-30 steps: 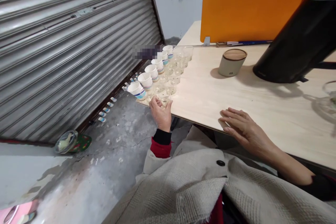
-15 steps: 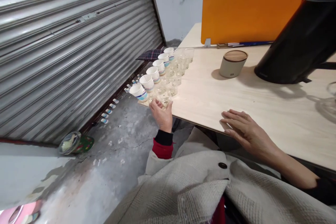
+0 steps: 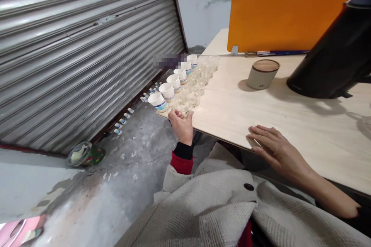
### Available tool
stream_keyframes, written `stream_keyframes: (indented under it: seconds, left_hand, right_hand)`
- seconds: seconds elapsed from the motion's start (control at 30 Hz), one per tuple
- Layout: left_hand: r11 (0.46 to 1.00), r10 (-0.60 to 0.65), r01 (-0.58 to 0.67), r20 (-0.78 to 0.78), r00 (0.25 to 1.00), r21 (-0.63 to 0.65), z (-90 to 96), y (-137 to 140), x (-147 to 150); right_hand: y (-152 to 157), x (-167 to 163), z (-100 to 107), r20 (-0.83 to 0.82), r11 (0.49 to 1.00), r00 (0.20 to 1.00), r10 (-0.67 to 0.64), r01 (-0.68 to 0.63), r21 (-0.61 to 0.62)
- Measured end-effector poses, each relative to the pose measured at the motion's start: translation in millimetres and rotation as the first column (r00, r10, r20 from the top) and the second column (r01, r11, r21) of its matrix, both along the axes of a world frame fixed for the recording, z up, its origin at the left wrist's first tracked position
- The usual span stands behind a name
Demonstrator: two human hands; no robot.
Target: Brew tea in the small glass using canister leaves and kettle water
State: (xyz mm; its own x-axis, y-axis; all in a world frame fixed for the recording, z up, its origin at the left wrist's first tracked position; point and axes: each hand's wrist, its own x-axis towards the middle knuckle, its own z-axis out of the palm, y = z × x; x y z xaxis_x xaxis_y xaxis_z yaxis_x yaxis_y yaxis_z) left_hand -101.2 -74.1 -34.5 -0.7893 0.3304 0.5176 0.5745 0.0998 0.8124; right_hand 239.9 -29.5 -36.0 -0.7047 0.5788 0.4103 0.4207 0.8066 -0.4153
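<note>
At the table's front left corner my left hand (image 3: 182, 126) is closed around a small clear plastic cup (image 3: 187, 112); the fingers partly hide it. That cup is at the near end of several rows of clear cups (image 3: 199, 92), some with small dark bits at the bottom. Along the left edge runs a row of white paper cups with blue bands, the nearest paper cup (image 3: 157, 101) just beyond my left fingertips. My right hand (image 3: 274, 146) rests at the table's front edge, palm down, fingers stretched out, holding nothing.
On the table (image 3: 226, 108) stand a grey canister (image 3: 263, 75) with a wooden lid and a black kettle (image 3: 321, 54). Behind them rises an orange divider (image 3: 269, 11). Small cups (image 3: 122, 121) line the floor by the metal shutter (image 3: 87, 46); a waste bin (image 3: 79, 154) stands lower left.
The view has turned slightly left, so the table and its things appear farther right. Both hands keep nearly the same places, the left still at the clear cup.
</note>
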Motion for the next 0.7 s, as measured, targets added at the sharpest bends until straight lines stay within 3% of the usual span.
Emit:
stream_keyframes:
  seconds: [0.47,0.7]
  left_hand:
    - [0.996,-0.039,0.039,0.0,0.999,-0.075,7.4,-11,1]
    - [0.996,-0.044,0.046,-0.016,0.999,0.081,20.7,-53,-9]
  right_hand:
    - [2,3,-3,0.028,1.0,1.0,-0.002,0.002,0.0]
    - [4,5,-6,0.03,1.0,0.999,0.027,-0.027,0.011]
